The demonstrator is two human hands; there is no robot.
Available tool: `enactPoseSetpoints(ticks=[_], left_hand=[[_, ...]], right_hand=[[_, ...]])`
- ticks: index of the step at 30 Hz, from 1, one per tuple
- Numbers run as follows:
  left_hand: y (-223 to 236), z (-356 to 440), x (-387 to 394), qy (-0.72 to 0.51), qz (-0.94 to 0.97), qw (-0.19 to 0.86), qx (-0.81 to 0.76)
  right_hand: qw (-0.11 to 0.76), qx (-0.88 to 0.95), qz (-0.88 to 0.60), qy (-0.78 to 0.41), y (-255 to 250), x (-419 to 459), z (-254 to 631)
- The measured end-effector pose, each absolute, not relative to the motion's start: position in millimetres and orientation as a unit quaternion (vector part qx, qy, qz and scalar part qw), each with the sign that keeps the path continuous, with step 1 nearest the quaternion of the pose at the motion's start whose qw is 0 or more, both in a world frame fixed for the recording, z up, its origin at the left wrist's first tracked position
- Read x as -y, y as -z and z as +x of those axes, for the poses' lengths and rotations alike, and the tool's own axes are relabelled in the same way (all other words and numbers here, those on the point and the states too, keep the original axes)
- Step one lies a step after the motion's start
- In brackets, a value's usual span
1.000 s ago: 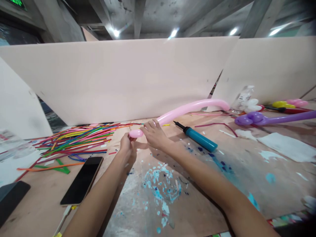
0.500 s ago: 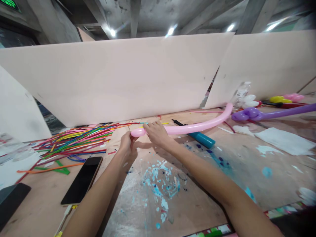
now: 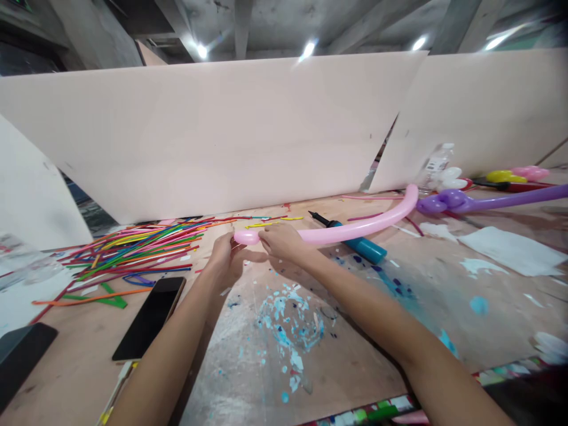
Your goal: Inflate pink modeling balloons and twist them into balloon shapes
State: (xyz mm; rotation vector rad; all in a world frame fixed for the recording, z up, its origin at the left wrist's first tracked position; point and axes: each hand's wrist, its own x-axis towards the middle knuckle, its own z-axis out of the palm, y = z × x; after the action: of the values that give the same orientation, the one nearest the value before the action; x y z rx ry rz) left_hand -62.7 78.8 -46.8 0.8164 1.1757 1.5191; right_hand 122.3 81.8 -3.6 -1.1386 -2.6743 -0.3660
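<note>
A long pink modelling balloon (image 3: 355,231) lies across the middle of the view, its far end curving up to the right. My left hand (image 3: 223,251) pinches its left tip. Just to the right, my right hand (image 3: 281,239) is closed around the balloon. Between the two hands shows a short, plump pink section. Behind the balloon, partly covered by it, a blue hand pump (image 3: 364,248) with a black nozzle rests on the table (image 3: 355,367).
Several uninflated balloons (image 3: 151,248) lie in a heap at the left, near a black phone (image 3: 151,319). A twisted purple balloon (image 3: 452,202), a clear bottle (image 3: 439,160) and white paper (image 3: 515,251) are at the right. A pale board (image 3: 222,136) stands along the back.
My right hand has shifted slightly left and down along the balloon, closer to my left hand. The pink section between the hands looks a little shorter. The view has tilted slightly.
</note>
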Motion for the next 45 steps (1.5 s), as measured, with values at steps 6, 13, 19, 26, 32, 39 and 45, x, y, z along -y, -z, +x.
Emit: enactPoseSetpoints(ticks=[6,13,19,26,32,39,45], left_hand=[[44.2,-76.8,-74.8,-0.539,0.488,0.48,-0.491],[38.0,-64.2,-61.3,-0.458,0.592,0.427,-0.507],[26.6,-57.4,-57.4,-0.438,0.633,0.489,-0.409],[18.1,-69.7,-53.6,-0.402,0.614,0.507,-0.452],[22.2,-69.0,-55.0,-0.395,0.635,0.477,-0.462],[19.8,-73.2,-53.3,-0.304,0.657,0.489,-0.487],[16.6,-84.9,-49.1,-0.274,0.603,0.6,-0.448]], right_hand=[[0.12,0.912,-0.367,0.14,-1.7,-78.6,123.4],[0.13,0.922,-0.336,0.144,-4.4,-75.8,122.0],[0.14,0.933,-0.296,0.15,-1.6,-77.2,120.0],[0.117,0.937,-0.292,0.153,-0.7,-77.0,119.1],[0.114,0.939,-0.288,0.15,-1.0,-75.1,118.9],[0.118,0.945,-0.269,0.142,5.5,-81.2,121.0],[0.15,0.943,-0.252,0.159,11.3,-89.9,125.2]])
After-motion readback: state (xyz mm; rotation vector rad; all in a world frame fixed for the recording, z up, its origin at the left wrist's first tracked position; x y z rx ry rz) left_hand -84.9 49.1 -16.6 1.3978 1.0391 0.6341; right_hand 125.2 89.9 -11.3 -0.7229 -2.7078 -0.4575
